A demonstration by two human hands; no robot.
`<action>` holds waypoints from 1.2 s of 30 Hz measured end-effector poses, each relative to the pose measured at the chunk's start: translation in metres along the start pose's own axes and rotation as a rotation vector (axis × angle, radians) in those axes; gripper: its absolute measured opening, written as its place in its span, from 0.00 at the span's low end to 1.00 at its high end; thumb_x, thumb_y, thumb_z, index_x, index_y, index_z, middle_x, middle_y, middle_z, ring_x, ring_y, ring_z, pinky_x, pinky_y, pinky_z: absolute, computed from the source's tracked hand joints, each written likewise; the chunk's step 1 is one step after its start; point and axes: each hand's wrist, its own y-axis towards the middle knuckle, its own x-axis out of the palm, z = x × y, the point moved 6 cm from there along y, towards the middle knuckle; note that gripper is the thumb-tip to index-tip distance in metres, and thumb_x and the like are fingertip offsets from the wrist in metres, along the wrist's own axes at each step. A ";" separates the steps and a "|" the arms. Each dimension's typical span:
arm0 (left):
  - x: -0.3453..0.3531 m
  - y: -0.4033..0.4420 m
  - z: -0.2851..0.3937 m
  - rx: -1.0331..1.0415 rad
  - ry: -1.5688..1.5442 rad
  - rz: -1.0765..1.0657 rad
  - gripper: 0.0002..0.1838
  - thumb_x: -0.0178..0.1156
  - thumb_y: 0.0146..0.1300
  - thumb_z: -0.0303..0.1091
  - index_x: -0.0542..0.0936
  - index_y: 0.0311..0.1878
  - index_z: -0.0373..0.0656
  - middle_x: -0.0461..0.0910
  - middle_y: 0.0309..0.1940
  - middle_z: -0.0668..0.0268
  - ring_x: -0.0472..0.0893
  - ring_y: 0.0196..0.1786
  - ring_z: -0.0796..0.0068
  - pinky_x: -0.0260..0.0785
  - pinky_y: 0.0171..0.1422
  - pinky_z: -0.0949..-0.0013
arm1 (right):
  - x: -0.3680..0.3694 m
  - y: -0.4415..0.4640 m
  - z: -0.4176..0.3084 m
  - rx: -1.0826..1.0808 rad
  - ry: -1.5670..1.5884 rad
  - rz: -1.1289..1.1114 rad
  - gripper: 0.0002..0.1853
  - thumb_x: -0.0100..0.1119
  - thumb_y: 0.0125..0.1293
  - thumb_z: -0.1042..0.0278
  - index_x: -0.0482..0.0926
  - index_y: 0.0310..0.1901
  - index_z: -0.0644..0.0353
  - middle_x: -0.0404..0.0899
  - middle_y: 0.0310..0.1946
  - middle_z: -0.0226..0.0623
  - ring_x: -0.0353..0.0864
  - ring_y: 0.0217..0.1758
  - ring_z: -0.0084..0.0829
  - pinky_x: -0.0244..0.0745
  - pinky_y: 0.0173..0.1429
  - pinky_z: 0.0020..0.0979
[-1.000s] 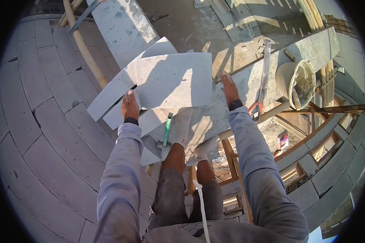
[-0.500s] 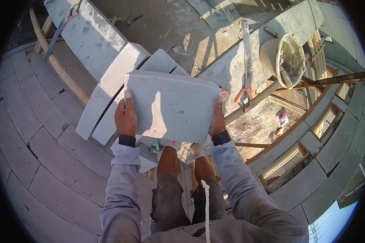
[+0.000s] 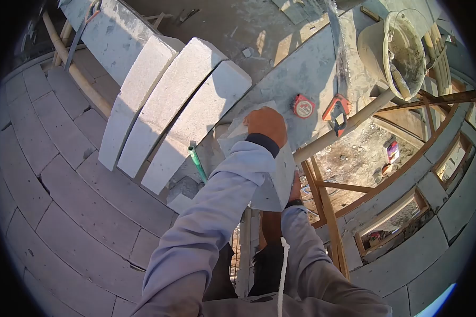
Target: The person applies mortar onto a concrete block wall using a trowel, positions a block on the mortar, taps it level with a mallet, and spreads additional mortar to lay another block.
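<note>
A pale grey lightweight concrete block [image 3: 278, 185] stands on edge in front of my body, held between both hands. My left hand [image 3: 267, 127] is closed over its far end, the forearm crossing in front of part of it. Along its right side, near the bottom, my right hand [image 3: 295, 186] grips the block, with most of the fingers hidden behind it. Left of the held block, three similar blocks [image 3: 198, 108] lean side by side. A green-handled tool [image 3: 198, 164] lies between them and my left sleeve.
On the plank [image 3: 280, 79] ahead lie a red tape measure [image 3: 303, 105] and a handsaw [image 3: 337, 113]. A mortar-stained bucket [image 3: 366, 55] stands at the right. Block walls [image 3: 84, 185] curve around me; framed openings [image 3: 394, 214] pierce the right one, and timber braces [image 3: 330, 222] stand nearby.
The block has turned from lying broadside to standing on edge, nearer my body. My left hand moved right to its far end, and my right hand came lower along its side.
</note>
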 end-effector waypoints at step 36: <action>0.133 -0.194 -0.131 -0.995 -1.019 0.325 0.29 0.63 0.54 0.41 0.70 0.58 0.41 0.67 0.60 0.55 0.64 0.64 0.55 0.53 0.68 0.50 | 0.432 -0.083 0.066 -1.297 -2.499 -1.053 0.37 0.64 0.54 0.61 0.61 0.65 0.60 0.62 0.63 0.50 0.60 0.68 0.47 0.53 0.70 0.46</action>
